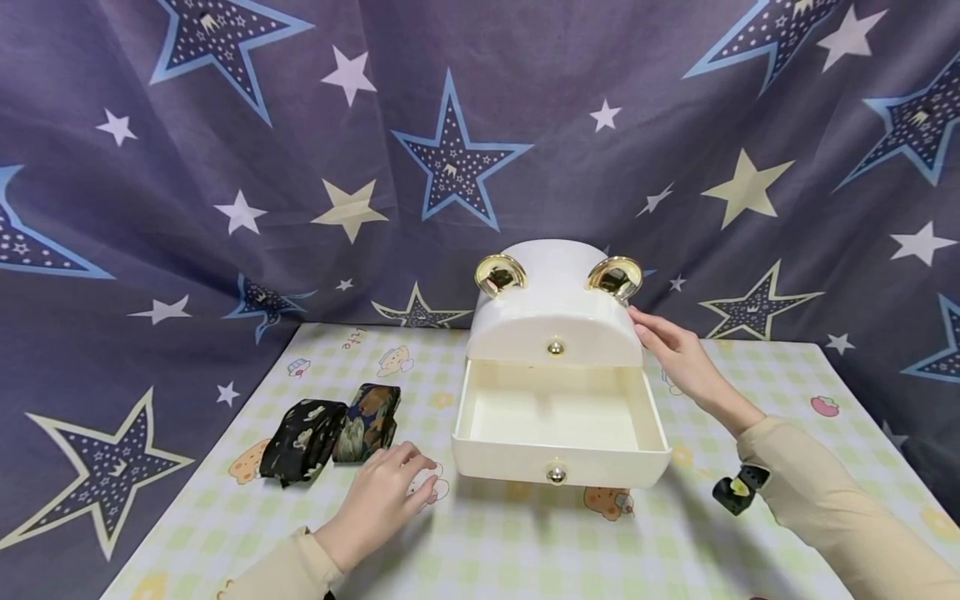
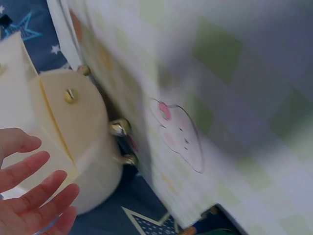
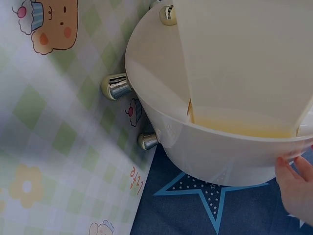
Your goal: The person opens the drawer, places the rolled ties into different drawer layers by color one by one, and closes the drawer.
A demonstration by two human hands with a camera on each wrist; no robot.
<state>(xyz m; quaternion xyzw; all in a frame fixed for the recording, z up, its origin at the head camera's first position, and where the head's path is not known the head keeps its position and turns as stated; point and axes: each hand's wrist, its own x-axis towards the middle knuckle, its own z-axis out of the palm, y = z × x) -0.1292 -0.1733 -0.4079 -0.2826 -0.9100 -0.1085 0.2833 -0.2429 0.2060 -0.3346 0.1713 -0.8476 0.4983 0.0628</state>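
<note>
A white storage box with two round gold ears and gold knobs stands on the table. Its lower drawer is pulled out and bare inside. My right hand touches the box's right side near the ear; in the right wrist view its fingertips rest against the white wall. Over the table to the drawer's left, my left hand has loosely bent fingers and holds nothing. Just beyond it lie two folded dark cloth bundles, one black with pale prints, the other blue and brown patterned.
A green and white checked cloth with cartoon prints covers the table. Behind it hangs a dark blue curtain with stars. A small black device sits at the right wrist.
</note>
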